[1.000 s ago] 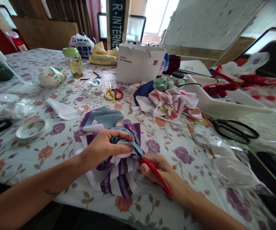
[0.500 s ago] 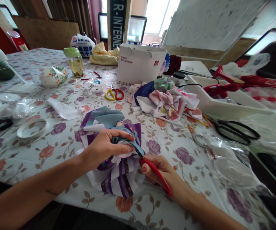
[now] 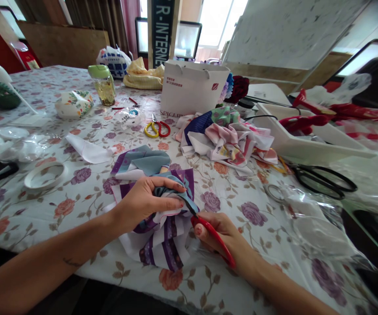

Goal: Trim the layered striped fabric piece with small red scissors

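My left hand (image 3: 156, 197) pinches a bunched piece of fabric (image 3: 164, 236), white, purple and blue-grey with patterned bands, just above the table. In my right hand (image 3: 222, 236) is a pair of scissors (image 3: 217, 240) with red handles, their dark blades angled up and left against the blue-grey edge of the cloth. The blade tips are partly hidden by cloth and the left fingers. Right behind the left hand lies a folded blue-grey and purple part of the fabric (image 3: 146, 159); whether it is joined to the held piece I cannot tell.
Beyond lie yellow-and-red-handled scissors (image 3: 156, 128), a heap of printed fabric (image 3: 225, 135) and a white paper bag (image 3: 192, 87). Black-handled scissors (image 3: 323, 179) and a white bin (image 3: 313, 140) stand right. A tape roll (image 3: 45, 176) and a jar (image 3: 103, 85) are left.
Almost nothing differs. The whole view has shifted very slightly to the right; both hands, the cloth and the scissors keep their positions relative to each other.
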Demonstrator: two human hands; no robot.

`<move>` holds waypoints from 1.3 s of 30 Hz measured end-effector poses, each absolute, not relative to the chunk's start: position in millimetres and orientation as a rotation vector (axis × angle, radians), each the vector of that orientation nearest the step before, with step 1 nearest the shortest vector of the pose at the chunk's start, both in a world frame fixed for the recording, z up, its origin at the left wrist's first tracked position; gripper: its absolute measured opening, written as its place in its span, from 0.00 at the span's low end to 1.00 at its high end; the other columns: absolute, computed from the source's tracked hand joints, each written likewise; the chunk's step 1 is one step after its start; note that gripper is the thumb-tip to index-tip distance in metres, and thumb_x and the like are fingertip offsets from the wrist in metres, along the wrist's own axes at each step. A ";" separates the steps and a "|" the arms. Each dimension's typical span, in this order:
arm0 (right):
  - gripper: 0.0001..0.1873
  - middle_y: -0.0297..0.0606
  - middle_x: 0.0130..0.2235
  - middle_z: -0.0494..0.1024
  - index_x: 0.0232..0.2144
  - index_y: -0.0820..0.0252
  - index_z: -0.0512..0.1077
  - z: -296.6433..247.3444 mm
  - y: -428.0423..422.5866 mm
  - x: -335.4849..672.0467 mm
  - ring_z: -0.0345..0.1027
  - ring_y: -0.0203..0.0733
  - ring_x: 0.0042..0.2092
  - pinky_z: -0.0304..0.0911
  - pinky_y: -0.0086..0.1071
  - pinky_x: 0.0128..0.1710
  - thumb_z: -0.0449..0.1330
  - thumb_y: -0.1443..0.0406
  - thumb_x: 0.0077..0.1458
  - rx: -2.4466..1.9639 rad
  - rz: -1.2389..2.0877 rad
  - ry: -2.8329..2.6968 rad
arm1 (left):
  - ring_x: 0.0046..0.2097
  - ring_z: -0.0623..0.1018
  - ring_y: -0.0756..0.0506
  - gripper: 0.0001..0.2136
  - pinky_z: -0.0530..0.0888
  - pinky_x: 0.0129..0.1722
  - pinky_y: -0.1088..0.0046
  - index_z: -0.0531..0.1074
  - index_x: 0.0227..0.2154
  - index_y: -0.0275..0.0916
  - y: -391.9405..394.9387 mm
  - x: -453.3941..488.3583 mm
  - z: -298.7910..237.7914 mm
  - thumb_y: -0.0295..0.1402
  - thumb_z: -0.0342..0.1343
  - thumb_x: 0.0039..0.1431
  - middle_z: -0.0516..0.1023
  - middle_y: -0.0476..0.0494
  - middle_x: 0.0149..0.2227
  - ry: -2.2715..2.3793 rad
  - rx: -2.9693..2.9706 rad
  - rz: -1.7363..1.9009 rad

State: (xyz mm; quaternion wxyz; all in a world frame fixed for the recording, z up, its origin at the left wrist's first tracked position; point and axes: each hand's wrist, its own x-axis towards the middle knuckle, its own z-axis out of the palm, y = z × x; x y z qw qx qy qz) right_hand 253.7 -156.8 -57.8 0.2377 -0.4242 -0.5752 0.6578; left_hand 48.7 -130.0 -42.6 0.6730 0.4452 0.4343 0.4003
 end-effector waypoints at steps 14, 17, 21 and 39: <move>0.27 0.22 0.16 0.52 0.20 0.58 0.58 -53.6 -150.0 262.6 0.41 0.27 0.17 0.35 0.28 0.16 0.65 0.47 0.52 -1.125 1.899 -1.530 | 0.21 0.68 0.55 0.15 0.64 0.19 0.80 0.81 0.38 0.41 -125.3 36.1 -37.9 0.39 0.69 0.47 0.79 0.49 0.28 1.127 1.358 0.914; 0.27 0.23 0.17 0.52 0.20 0.59 0.59 -52.0 -151.3 263.0 0.41 0.27 0.18 0.34 0.27 0.16 0.65 0.47 0.52 -1.138 1.887 -1.548 | 0.22 0.71 0.54 0.16 0.68 0.21 0.80 0.80 0.38 0.40 -124.9 36.4 -37.5 0.38 0.70 0.46 0.80 0.48 0.31 1.128 1.387 0.911; 0.27 0.23 0.17 0.53 0.20 0.59 0.59 -51.7 -151.7 262.9 0.42 0.27 0.18 0.35 0.27 0.16 0.65 0.47 0.51 -1.124 1.890 -1.570 | 0.25 0.75 0.52 0.16 0.72 0.25 0.80 0.80 0.39 0.40 -124.9 36.3 -36.8 0.38 0.70 0.46 0.80 0.49 0.29 1.124 1.412 0.889; 0.28 0.22 0.18 0.51 0.22 0.59 0.59 -58.1 -148.8 265.8 0.40 0.27 0.19 0.35 0.26 0.16 0.61 0.44 0.53 -1.114 1.908 -1.622 | 0.25 0.74 0.55 0.13 0.72 0.25 0.84 0.80 0.38 0.40 -123.9 35.4 -36.0 0.33 0.70 0.47 0.78 0.51 0.28 1.107 1.364 0.875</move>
